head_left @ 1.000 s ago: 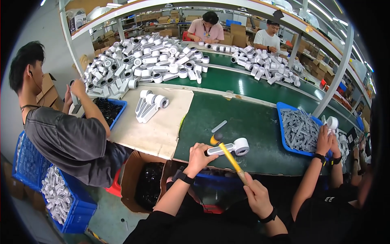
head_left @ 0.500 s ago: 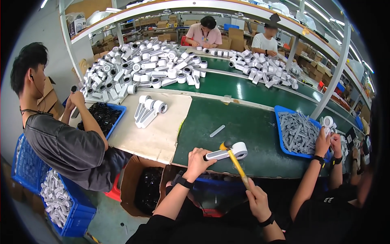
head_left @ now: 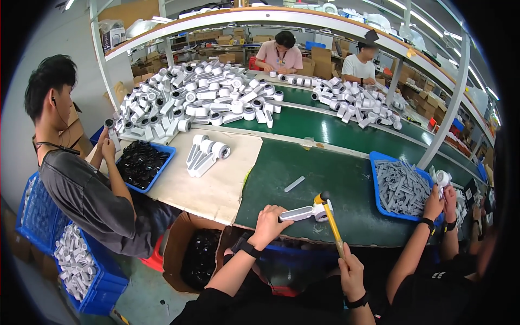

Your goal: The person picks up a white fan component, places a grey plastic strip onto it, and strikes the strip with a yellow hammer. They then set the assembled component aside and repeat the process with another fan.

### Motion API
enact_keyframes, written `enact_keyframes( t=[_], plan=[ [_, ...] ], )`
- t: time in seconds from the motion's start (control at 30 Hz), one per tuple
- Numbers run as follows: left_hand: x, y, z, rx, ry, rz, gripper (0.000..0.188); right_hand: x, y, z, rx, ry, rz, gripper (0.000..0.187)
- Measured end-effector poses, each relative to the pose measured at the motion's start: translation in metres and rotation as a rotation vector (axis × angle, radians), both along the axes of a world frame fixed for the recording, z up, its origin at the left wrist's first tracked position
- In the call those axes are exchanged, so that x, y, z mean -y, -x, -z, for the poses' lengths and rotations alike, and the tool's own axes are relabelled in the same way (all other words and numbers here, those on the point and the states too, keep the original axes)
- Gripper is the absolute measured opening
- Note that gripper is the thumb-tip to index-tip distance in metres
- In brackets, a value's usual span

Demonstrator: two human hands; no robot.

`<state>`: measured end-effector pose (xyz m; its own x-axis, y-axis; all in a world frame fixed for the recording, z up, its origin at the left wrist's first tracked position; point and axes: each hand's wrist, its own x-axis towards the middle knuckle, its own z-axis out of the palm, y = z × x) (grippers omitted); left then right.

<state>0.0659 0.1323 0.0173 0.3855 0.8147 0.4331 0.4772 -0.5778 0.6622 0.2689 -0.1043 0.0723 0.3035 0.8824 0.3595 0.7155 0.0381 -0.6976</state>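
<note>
A white handheld fan lies on the green table mat, its round head to the right. My left hand grips the end of its handle. In my right hand is a hammer with a yellow handle. The hammer's dark head is over or just in front of the fan's round head; whether it touches I cannot tell. Beyond the fan, a loose grey strip rests on the mat.
Several white fans lie on the beige board. A large fan pile stands behind. A blue tray holds grey strips, another blue tray black parts. Co-workers sit left, right and across the table.
The hammer has shifted from over the fan's handle to its round head. My right hand has moved slightly right and down. The left co-worker's hands have lifted, now showing a white fan.
</note>
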Motion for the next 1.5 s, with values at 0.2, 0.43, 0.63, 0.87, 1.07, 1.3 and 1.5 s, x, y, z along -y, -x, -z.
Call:
enact_keyframes(
  t=[0.2, 0.43, 0.63, 0.87, 1.07, 1.3, 1.5],
  plan=[
    [0.011, 0.006, -0.002, 0.129, -0.12, 0.053, 0.037, -0.005, -0.009, 0.004, -0.176, 0.089, -0.027, 0.048],
    [0.006, 0.042, -0.009, 1.109, 1.297, 0.373, 0.041, -0.004, -0.001, 0.004, -0.546, 0.104, -0.075, 0.053],
    [0.01, 0.035, -0.001, 0.13, -0.134, -0.23, 0.029, -0.02, 0.011, -0.002, -0.264, 0.081, -0.205, 0.051],
    [0.005, 0.035, 0.001, 0.135, -0.029, -0.176, 0.028, -0.036, 0.023, -0.009, 0.031, -0.071, -0.245, 0.049],
    [0.004, 0.035, 0.002, 0.113, -0.048, -0.183, 0.025, -0.035, 0.023, -0.015, 0.074, 0.023, -0.237, 0.049],
    [0.002, 0.038, 0.008, 0.088, -0.033, -0.183, 0.028, -0.039, 0.03, -0.016, 0.068, 0.032, -0.273, 0.05],
    [-0.002, 0.037, 0.016, 0.016, -0.07, -0.247, 0.029, -0.038, 0.043, -0.022, 0.088, 0.062, -0.347, 0.047]
  ],
)
